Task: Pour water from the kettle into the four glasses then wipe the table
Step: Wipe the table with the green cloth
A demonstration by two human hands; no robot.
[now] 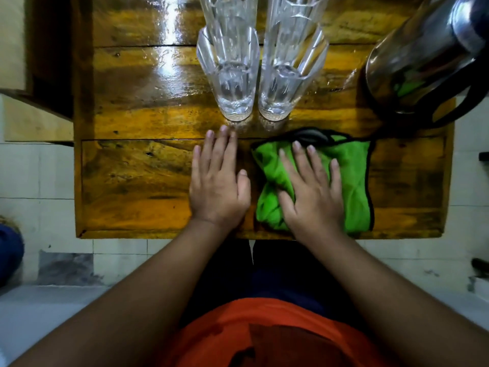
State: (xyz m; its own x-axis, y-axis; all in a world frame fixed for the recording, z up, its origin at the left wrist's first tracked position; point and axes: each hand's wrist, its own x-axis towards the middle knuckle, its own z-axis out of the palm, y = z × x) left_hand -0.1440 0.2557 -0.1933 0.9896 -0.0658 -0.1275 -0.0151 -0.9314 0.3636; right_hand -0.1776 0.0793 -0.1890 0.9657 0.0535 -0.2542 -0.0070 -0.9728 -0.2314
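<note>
Four clear tall glasses stand in two rows on the glossy wooden table (137, 181). The near pair is the left glass (232, 83) and the right glass (285, 83); the far pair (262, 11) is cut off by the top edge. A steel kettle (423, 54) with a black handle stands at the far right. A green cloth (352, 181) with black trim lies near the front edge. My right hand (309, 192) rests flat on the cloth, fingers spread. My left hand (217, 181) lies flat on the bare wood just left of it, below the near left glass.
The table's front edge (158, 234) runs just below my wrists. White floor tiles (39, 176) show left and right of the table. A wet sheen (169, 59) lies on the wood left of the glasses. A blue object (9, 252) sits on the floor at far left.
</note>
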